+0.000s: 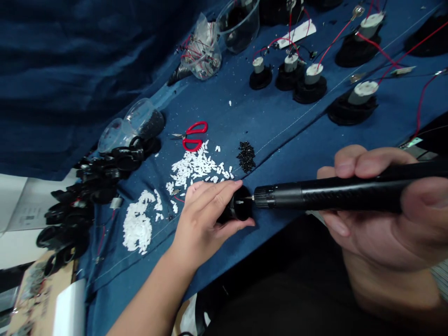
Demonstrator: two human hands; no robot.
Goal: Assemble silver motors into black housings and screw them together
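Note:
My left hand (206, 210) is closed around a round black plastic part (241, 203) near the table's front edge. In my right hand (378, 214) lies a black electric screwdriver (315, 195), with fingers and thumb wrapped about its body. Its thin bit points left and meets the open face of the black part; whether a screw sits under the tip I cannot tell. Just beyond my left hand is a heap of small white plastic pieces (194, 165). A small pile of black screws (247, 157) lies above the screwdriver's tip.
Red-handled scissors (194, 136) lie behind the white heap. Another white pile (138, 226) is at left, beside stacked black parts (66, 219). Several black bases with grey motors (364, 92) and red wires stand at right. Clear cups (238, 28) are at the back.

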